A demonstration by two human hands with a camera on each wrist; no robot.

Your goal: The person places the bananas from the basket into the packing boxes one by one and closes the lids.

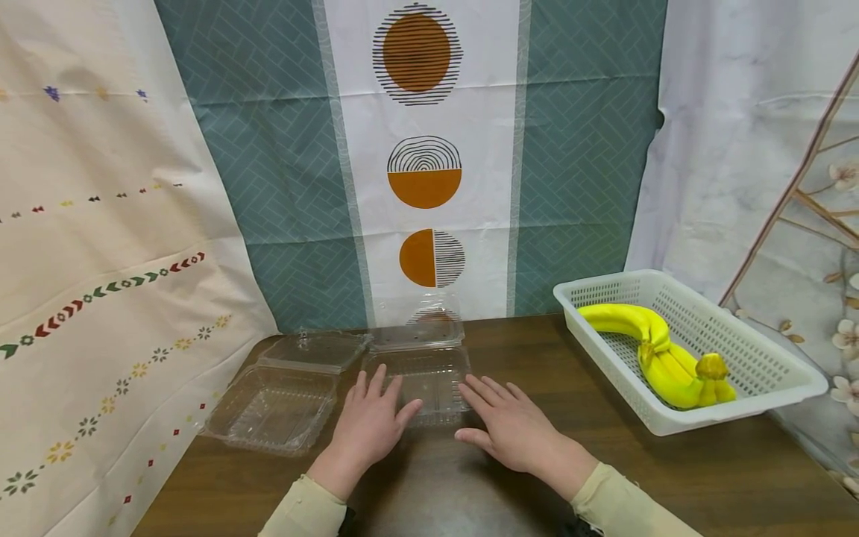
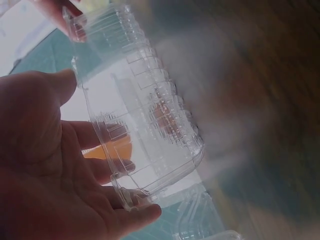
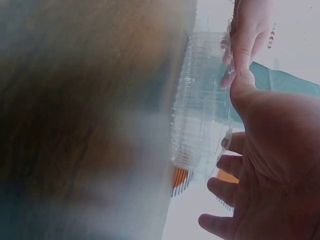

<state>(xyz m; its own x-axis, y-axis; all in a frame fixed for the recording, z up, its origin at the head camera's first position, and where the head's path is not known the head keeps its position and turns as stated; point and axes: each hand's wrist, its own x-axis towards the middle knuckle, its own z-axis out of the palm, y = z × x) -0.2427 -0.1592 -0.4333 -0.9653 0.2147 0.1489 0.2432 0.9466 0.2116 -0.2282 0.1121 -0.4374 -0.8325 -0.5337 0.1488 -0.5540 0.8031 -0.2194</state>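
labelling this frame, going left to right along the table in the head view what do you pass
Open clear clamshell container → left hand → right hand → white basket holding bananas.

Head view evenly and softly lit, sharp, edges bowed (wide lens). Both wrist views — tabletop (image 2: 260,75) smeared by blur, backlit, hands in shadow.

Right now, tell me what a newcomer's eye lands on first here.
Probably the yellow bananas in the white basket at the table's right. Next, both hands, left hand and right hand, spread flat at an open clear clamshell box mid-table, with a second clamshell to its left.
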